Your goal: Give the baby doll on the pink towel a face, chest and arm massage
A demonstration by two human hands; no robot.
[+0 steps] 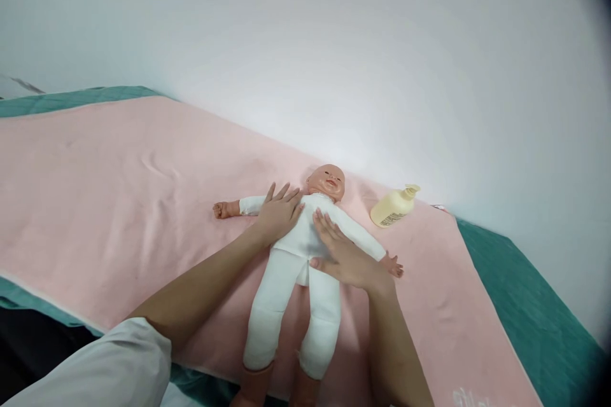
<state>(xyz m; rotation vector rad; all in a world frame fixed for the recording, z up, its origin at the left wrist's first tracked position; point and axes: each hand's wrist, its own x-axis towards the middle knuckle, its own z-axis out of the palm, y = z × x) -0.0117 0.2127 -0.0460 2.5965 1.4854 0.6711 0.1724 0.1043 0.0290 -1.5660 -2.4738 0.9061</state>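
A baby doll with a white cloth body lies on its back on a pink blanket, head away from me and arms spread. My left hand rests at the doll's shoulder and upper chest on the left side, fingers outstretched. Over the other side of the doll's torso is my right hand, its fingers extended and the thumb apart, pointing toward the belly. Whether the right palm presses on the cloth or hovers just over it I cannot tell. Neither hand holds anything.
A pale yellow pump bottle leans on the blanket to the right of the doll, near the white wall. Green quilted cover shows beyond the blanket's edges. The doll's feet reach the near edge.
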